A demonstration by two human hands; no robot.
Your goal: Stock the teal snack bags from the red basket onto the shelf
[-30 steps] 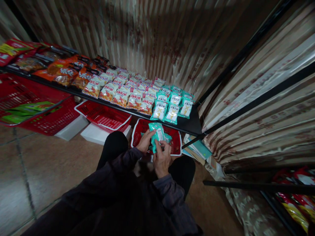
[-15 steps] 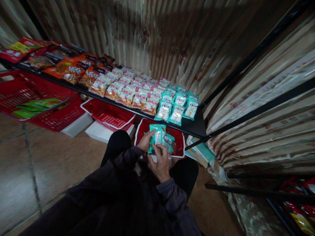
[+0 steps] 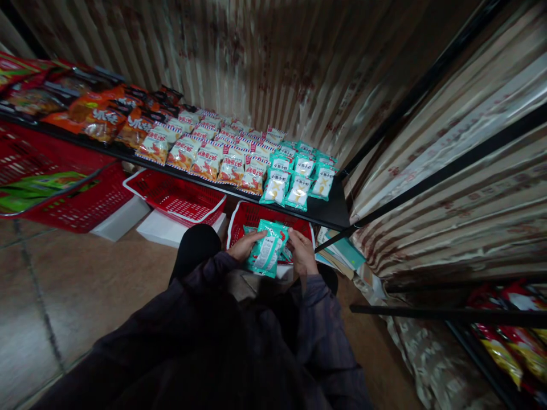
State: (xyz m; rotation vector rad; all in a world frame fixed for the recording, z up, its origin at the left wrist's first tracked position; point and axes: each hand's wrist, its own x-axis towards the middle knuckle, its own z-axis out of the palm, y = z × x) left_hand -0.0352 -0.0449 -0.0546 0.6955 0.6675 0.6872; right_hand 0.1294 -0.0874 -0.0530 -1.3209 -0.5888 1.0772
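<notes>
Between my hands is a teal snack packet (image 3: 267, 253) with a white printed label facing up, tilted over the red basket (image 3: 233, 228) with the white rim. My left hand (image 3: 245, 247) grips the packet's left edge, thumb on top. At its upper right corner, the fingers of my right hand (image 3: 302, 251) are closed on the packet. More teal packets lie in the basket, partly hidden beneath the held one. Just beyond, several matching teal packets (image 3: 298, 191) stand in rows at the right end of the black shelf (image 3: 331, 212).
White-and-orange snack bags (image 3: 206, 161) and orange bags (image 3: 102, 122) fill the shelf leftward. Below are a second red basket (image 3: 171, 196) on a white box (image 3: 160, 229) and a larger red basket (image 3: 94, 196) with green packets. Black metal bars (image 3: 397, 198) slant across the right.
My right hand has moved from the packet's lower front to its upper right corner. The packet is now turned and tilted, its label facing up. The view has shifted slightly right.
</notes>
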